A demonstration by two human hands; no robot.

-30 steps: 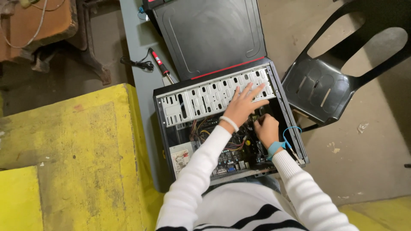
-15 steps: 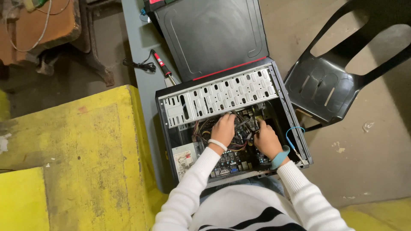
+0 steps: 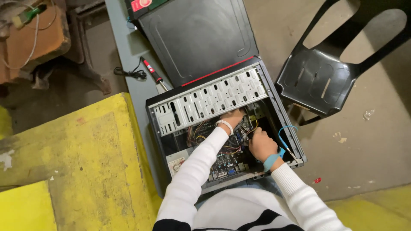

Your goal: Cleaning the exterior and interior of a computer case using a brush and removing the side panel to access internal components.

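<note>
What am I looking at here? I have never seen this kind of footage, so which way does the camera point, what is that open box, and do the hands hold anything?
The camera sits on a person's head and looks straight down, so the white sleeves at the bottom are the person's own arms. There is no robot. The open box is a desktop computer case lying on its side on a grey table, with a pale metal drive cage across its upper part and a circuit board with coloured wires below. Both hands are down among the wires: the left hand by the cage edge, the right hand wearing a blue wrist strap. What the fingers grip is too small to tell. The removed black side panel and a red-handled tool lie beyond the case. A black chair stands to the right.
</note>
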